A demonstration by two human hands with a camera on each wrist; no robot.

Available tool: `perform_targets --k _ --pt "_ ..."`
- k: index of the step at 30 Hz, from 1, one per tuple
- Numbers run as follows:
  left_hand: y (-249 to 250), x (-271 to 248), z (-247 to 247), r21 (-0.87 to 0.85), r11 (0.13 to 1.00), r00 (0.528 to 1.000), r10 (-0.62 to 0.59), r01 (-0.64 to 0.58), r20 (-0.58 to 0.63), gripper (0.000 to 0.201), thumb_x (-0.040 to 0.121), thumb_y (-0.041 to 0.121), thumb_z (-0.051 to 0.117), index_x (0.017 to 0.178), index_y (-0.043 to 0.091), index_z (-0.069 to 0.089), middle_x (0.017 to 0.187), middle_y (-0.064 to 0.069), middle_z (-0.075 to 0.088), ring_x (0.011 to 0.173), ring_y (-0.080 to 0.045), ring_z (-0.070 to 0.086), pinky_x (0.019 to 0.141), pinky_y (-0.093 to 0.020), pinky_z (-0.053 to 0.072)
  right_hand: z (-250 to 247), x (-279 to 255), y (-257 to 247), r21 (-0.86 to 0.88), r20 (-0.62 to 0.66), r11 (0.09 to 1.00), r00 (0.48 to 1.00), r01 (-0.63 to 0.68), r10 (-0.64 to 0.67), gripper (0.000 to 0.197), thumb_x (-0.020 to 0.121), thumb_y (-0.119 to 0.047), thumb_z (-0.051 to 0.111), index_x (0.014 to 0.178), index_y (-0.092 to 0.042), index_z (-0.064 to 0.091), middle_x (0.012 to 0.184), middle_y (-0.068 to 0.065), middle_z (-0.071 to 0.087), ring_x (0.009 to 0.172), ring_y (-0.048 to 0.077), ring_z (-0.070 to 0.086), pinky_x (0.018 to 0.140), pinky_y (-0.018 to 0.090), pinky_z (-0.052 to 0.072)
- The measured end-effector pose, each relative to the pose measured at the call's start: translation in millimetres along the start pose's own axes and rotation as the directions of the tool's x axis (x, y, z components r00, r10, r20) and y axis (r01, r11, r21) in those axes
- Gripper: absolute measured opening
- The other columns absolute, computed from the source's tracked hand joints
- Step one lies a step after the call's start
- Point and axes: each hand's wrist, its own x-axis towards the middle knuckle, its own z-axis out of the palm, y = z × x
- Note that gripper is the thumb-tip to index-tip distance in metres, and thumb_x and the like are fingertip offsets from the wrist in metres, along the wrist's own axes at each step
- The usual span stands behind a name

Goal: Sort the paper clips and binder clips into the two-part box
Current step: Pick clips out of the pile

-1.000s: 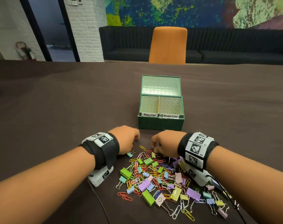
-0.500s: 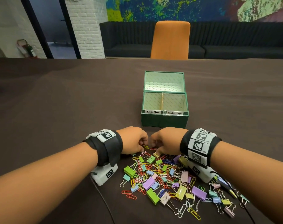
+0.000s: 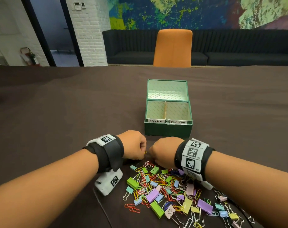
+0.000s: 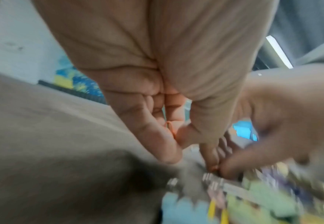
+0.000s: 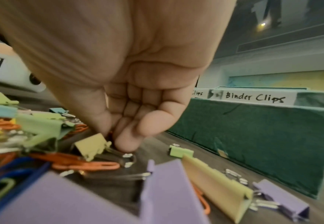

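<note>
The green two-part box (image 3: 168,129) stands open behind my hands, with the labels "Paper Clips" on the left half and "Binder Clips" (image 5: 254,97) on the right half. Both halves look bare. A pile of coloured paper clips and binder clips (image 3: 169,191) lies in front of me. My left hand (image 3: 144,153) pinches an orange paper clip (image 4: 170,128) between thumb and forefinger, just above the table. My right hand (image 5: 112,137) reaches down at the pile's far edge and pinches a small orange paper clip beside a yellow binder clip (image 5: 91,146).
The brown table (image 3: 74,120) stretches wide on both sides of the box. An orange chair (image 3: 172,48) stands at the far edge, a dark sofa behind it. A small green binder clip (image 5: 181,151) lies loose in front of the box wall.
My hands have drawn closer together at the pile's far edge. The left hand has taken an orange paper clip and holds it off the table.
</note>
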Motion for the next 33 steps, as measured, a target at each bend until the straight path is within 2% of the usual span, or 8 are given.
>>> perform_targets --k 4,7,10,15,21,28,30,33 --pt "-1.6 9.2 -26.8 -0.350 0.937 0.979 -0.057 -0.014 -0.194 0.018 0.077 0.003 0.062 0.089 0.015 0.066 0.060 0.003 0.064 0.050 -0.016 0.060 0.056 -0.020 0.049 -11.7 -5.5 15.0 0.147 -0.146 0.985 0.983 -0.087 0.108 0.012 0.086 -0.026 0.055 0.094 -0.023 0.062 0.089 0.000 0.064 0.081 0.028 0.062 0.069 0.032 0.052" --pt "2.7 30.4 -51.2 -0.378 0.924 0.923 -0.095 -0.057 -0.373 0.021 0.076 0.003 0.062 0.089 0.019 0.067 0.062 0.003 0.067 0.055 -0.019 0.065 0.062 -0.025 0.055 -41.3 -5.7 50.4 0.396 -0.337 0.900 0.883 -0.182 0.327 0.015 0.087 -0.025 0.052 0.093 -0.030 0.065 0.089 -0.003 0.065 0.082 0.023 0.063 0.072 0.030 0.052" --pt "11.9 51.4 -62.1 -0.403 0.913 0.887 -0.137 -0.059 -0.442 0.020 0.080 0.005 0.060 0.089 0.022 0.066 0.064 -0.001 0.071 0.063 -0.021 0.071 0.069 -0.032 0.060 -60.9 -1.1 74.6 0.502 -0.363 0.838 0.827 -0.215 0.430 0.021 0.093 -0.021 0.053 0.104 -0.026 0.071 0.101 -0.001 0.069 0.090 0.020 0.064 0.081 0.031 0.052" --pt "8.8 76.3 -56.3 -0.438 0.899 0.924 -0.164 -0.004 -0.346 0.018 0.086 0.006 0.061 0.087 0.023 0.066 0.073 -0.007 0.075 0.069 -0.023 0.073 0.075 -0.040 0.062 -57.9 2.8 82.7 0.469 -0.342 0.858 0.852 -0.212 0.397 0.030 0.096 -0.021 0.055 0.125 -0.023 0.065 0.119 -0.001 0.068 0.107 0.020 0.063 0.095 0.033 0.050" --pt "2.0 71.0 -52.7 -0.590 0.806 0.922 -0.194 -0.044 -0.334 0.019 0.092 -0.006 0.054 0.104 0.002 0.067 0.091 -0.020 0.070 0.083 -0.031 0.070 0.077 -0.039 0.062 -47.3 -4.4 92.8 0.476 -0.321 0.852 0.859 -0.217 0.398 0.026 0.098 -0.017 0.052 0.119 -0.024 0.066 0.115 -0.001 0.067 0.103 0.020 0.062 0.092 0.031 0.050" --pt "-4.4 40.4 -54.6 -0.232 0.970 0.896 -0.046 -0.065 -0.442 0.010 0.082 0.015 0.071 0.084 0.025 0.071 0.076 0.010 0.068 0.068 -0.006 0.062 0.069 -0.019 0.049 -35.6 -31.7 85.9 0.419 -0.265 0.884 0.903 -0.209 0.339 0.017 0.094 -0.020 0.057 0.107 -0.026 0.065 0.100 -0.005 0.066 0.091 0.018 0.061 0.078 0.028 0.049" --pt "-3.5 26.0 -49.5 -0.134 0.989 0.928 0.006 -0.060 -0.372 0.007 0.080 0.021 0.074 0.082 0.027 0.071 0.076 0.011 0.068 0.071 -0.006 0.063 0.073 -0.023 0.051 -28.7 -42.5 69.5 0.345 -0.183 0.923 0.951 -0.174 0.248 0.013 0.091 -0.024 0.059 0.103 -0.027 0.064 0.094 -0.007 0.064 0.087 0.018 0.060 0.075 0.027 0.048" --pt "-1.9 2.4 -30.5 -0.002 0.999 0.998 0.051 -0.051 -0.031 0.021 0.076 0.033 0.080 0.095 0.028 0.072 0.085 0.011 0.070 0.079 -0.008 0.067 0.079 -0.027 0.054 -7.7 -53.6 41.4 0.234 -0.047 0.969 0.995 -0.077 0.090 0.017 0.088 -0.034 0.063 0.104 -0.027 0.062 0.097 -0.006 0.065 0.087 0.018 0.058 0.076 0.029 0.049"
